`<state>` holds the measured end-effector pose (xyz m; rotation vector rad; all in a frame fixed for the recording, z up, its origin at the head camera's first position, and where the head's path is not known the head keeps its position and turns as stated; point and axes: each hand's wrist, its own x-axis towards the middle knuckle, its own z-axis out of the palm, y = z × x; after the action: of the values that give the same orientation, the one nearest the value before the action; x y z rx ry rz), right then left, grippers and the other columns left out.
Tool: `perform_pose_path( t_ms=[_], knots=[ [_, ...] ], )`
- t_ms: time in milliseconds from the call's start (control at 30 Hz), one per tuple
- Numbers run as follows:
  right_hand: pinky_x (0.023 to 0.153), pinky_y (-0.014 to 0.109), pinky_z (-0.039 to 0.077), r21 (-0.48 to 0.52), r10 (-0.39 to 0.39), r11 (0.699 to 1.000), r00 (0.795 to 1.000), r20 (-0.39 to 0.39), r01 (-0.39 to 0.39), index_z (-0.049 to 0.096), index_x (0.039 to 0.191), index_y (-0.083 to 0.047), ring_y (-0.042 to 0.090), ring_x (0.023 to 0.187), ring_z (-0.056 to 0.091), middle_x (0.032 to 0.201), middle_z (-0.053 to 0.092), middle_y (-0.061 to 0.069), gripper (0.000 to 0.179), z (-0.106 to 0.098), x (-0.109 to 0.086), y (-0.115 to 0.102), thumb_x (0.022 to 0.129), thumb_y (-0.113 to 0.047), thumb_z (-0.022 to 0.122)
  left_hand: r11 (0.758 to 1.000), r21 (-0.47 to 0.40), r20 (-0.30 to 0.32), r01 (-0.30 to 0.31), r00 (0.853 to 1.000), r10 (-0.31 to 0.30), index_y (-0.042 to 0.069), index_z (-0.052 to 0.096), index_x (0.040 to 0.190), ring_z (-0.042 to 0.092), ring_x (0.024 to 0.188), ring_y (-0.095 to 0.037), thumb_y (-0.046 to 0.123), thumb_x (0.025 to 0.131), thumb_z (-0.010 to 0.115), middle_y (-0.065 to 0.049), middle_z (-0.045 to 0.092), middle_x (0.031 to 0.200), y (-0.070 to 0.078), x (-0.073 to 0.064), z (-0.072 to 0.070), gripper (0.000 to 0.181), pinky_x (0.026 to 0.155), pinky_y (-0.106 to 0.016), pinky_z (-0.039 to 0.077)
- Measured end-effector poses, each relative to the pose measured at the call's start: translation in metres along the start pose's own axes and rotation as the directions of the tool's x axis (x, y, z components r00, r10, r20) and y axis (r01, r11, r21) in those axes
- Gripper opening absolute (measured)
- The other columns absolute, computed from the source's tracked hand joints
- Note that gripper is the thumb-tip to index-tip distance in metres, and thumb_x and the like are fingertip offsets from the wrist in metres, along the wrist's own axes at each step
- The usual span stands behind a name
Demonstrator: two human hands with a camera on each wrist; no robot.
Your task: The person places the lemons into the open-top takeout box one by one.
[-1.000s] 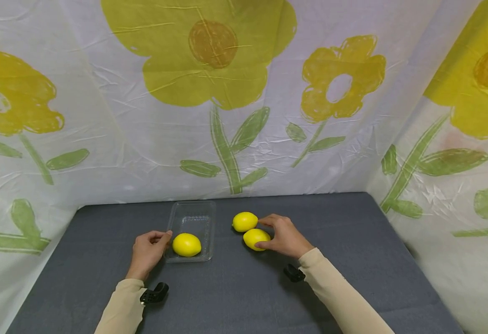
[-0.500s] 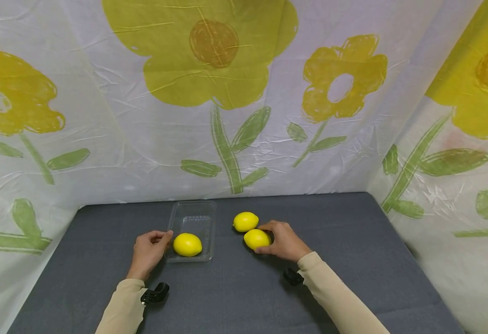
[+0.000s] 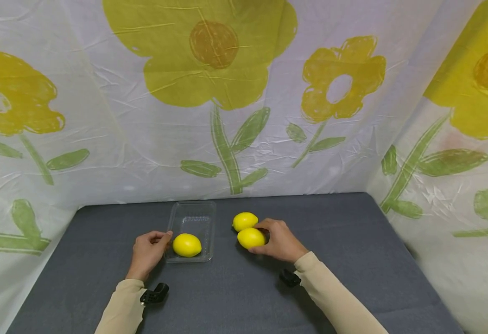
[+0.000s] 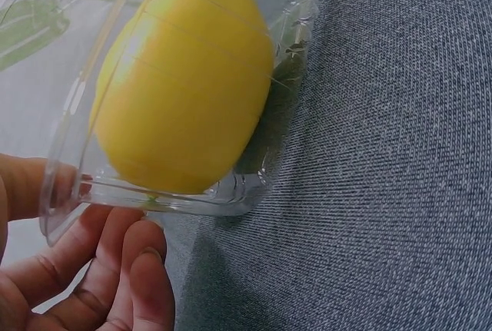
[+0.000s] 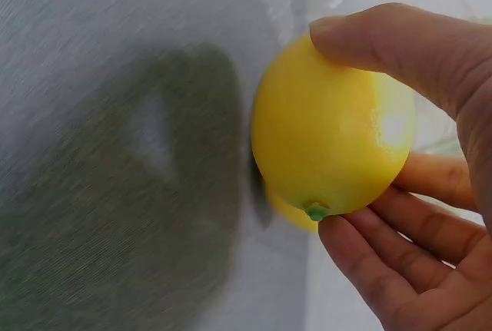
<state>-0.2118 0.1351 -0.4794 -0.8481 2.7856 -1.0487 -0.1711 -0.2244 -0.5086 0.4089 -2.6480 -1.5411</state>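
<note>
A clear plastic tray lies on the dark cloth with one lemon in its near part. My left hand pinches the tray's left rim between thumb and fingers; the left wrist view shows the rim between them, with the lemon behind the clear wall. To the right of the tray, my right hand grips a second lemon, thumb on its near side and fingers on its far side. In the right wrist view this lemon shows its green stem end. Just behind it lies a third lemon.
Dark grey cloth covers the table. A white sheet printed with yellow flowers hangs behind it and along the sides. Each wrist wears a black camera, such as the left one.
My right hand has closed round the nearer lemon and shifted it a little to the left. The left hand, the tray and the other lemons stay put.
</note>
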Motion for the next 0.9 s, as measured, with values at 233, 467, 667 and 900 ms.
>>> perform_pose_path(
  t_ms=[233, 467, 667, 900],
  knots=[
    [0.088, 0.039, 0.055, 0.030, -0.034, 0.999, 0.999, -0.001, 0.034, 0.068, 0.127, -0.001, 0.020, 0.100, 0.066, 0.116, 0.068, 0.008, 0.060, -0.003, 0.019, -0.024, 0.079, -0.028, 0.090, 1.000, 0.005, -0.003, -0.003, 1.000, 0.003, -0.004, 0.072, 0.107, 0.062, 0.078, -0.020, 0.032, 0.102, 0.062, -0.011, 0.070, 0.090, -0.002, 0.000, 0.000, 0.037, 0.065, -0.031, 0.048],
    [0.090, 0.037, 0.054, 0.075, -0.039, 0.996, 0.999, 0.009, 0.038, 0.068, 0.128, -0.002, 0.021, 0.104, 0.065, 0.117, 0.067, 0.007, 0.058, 0.003, 0.047, -0.045, 0.080, -0.026, 0.089, 1.000, 0.007, -0.001, -0.002, 1.000, 0.002, -0.003, 0.072, 0.107, 0.062, 0.078, -0.019, 0.033, 0.103, 0.062, -0.011, 0.070, 0.090, -0.004, 0.000, 0.000, 0.038, 0.065, -0.031, 0.048],
    [0.088, 0.036, 0.055, 0.099, -0.053, 0.994, 0.998, 0.032, 0.050, 0.067, 0.130, -0.002, 0.021, 0.102, 0.065, 0.120, 0.067, 0.008, 0.058, 0.010, 0.071, -0.060, 0.081, -0.026, 0.088, 1.000, 0.001, 0.002, 0.007, 1.000, -0.007, -0.003, 0.073, 0.106, 0.061, 0.077, -0.019, 0.034, 0.102, 0.062, -0.011, 0.070, 0.090, -0.002, -0.001, -0.001, 0.039, 0.064, -0.031, 0.048],
    [0.086, 0.028, 0.050, 0.060, -0.047, 0.997, 0.997, 0.069, 0.043, 0.068, 0.130, -0.005, 0.017, 0.099, 0.063, 0.119, 0.069, 0.006, 0.057, 0.024, 0.098, -0.070, 0.083, -0.030, 0.087, 1.000, -0.001, -0.002, 0.007, 1.000, -0.007, -0.003, 0.073, 0.106, 0.063, 0.080, -0.021, 0.032, 0.102, 0.063, -0.012, 0.070, 0.091, 0.002, 0.000, 0.000, 0.037, 0.066, -0.030, 0.049]
  ],
)
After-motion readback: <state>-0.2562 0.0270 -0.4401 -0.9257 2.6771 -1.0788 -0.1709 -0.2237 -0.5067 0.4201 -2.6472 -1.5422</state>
